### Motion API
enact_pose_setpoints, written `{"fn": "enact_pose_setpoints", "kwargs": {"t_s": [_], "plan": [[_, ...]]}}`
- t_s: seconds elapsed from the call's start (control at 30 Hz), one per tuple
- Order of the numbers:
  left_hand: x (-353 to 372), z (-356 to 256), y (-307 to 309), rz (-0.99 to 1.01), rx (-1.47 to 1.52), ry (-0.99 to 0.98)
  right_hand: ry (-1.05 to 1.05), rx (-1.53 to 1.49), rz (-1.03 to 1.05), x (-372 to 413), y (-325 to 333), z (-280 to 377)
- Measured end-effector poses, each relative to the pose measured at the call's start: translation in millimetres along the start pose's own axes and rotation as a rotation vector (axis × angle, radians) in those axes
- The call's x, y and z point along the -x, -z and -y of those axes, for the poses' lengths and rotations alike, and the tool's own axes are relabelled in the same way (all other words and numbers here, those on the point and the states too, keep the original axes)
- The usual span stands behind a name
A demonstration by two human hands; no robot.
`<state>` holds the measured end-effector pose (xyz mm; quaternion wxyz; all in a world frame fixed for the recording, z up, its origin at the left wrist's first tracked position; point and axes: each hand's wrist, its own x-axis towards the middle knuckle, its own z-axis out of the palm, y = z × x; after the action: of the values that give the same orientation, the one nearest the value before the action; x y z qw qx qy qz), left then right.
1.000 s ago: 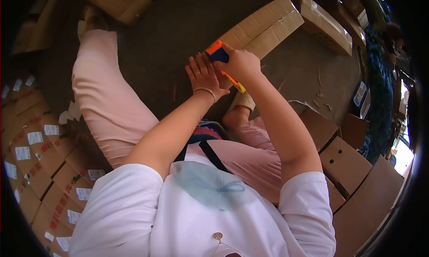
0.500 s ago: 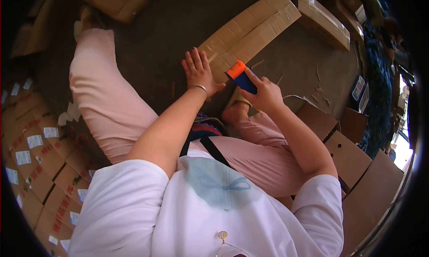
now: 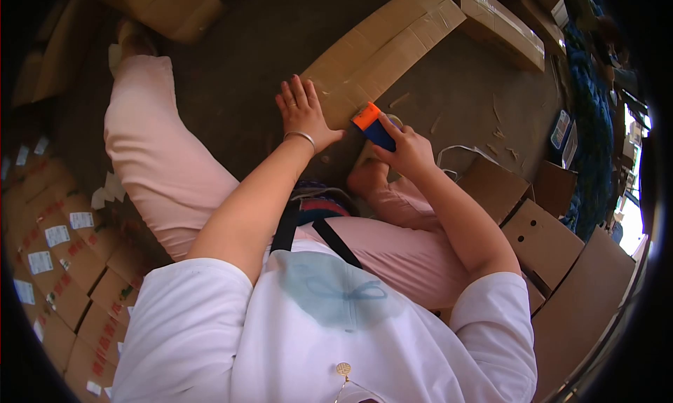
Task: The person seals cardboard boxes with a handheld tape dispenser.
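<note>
A long brown cardboard box [image 3: 382,49] lies on the floor in front of me, with strips of clear tape along its top. My left hand [image 3: 306,117] is spread at the box's near left corner, fingers stretched out and thumb pointing right. My right hand [image 3: 409,149] grips a packing tape dispenser [image 3: 376,131] with an orange front and a blue body. Its orange end is right at the near right end of the box. Part of a tape roll shows behind the dispenser. My fingers hide its handle.
Flat stacked cartons [image 3: 73,277] with printed labels fill the left side. Open cardboard boxes [image 3: 543,242] stand at the right, near a white strap [image 3: 466,149]. Another long box [image 3: 501,24] lies at the back right. Scraps [image 3: 499,133] litter the floor, and my legs stretch out on both sides.
My left hand has shifted slightly left and stays spread. The dispenser has turned a little in my right hand, so its roll now shows. The whole view has shifted slightly.
</note>
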<state>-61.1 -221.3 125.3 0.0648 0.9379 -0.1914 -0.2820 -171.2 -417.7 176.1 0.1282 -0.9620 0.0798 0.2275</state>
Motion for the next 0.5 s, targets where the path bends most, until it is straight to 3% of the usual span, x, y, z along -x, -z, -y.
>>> {"fn": "enact_pose_setpoints", "kwargs": {"t_s": [0.2, 0.3, 0.37, 0.4, 0.47, 0.5], "plan": [[4, -8, -12, -0.023, -0.036, 0.022, 0.006, -0.005, -0.028, 6, -18, -14], [-1, -3, -14, -0.089, 0.084, 0.022, 0.008, -0.013, -0.024, 6, -18, -15], [-10, 3, -12, -0.197, 0.048, -0.093, 0.017, -0.032, -0.057, 6, -21, -17], [-9, 2, -16, -0.194, 0.049, -0.093, 0.028, -0.050, -0.090, 7, -22, -18], [1, 0, -27, -0.089, -0.149, -0.344, 0.032, -0.051, -0.088, 9, -22, -18], [8, -6, -32, -0.090, -0.157, -0.343, 0.031, -0.053, -0.098, 7, -22, -18]]}}
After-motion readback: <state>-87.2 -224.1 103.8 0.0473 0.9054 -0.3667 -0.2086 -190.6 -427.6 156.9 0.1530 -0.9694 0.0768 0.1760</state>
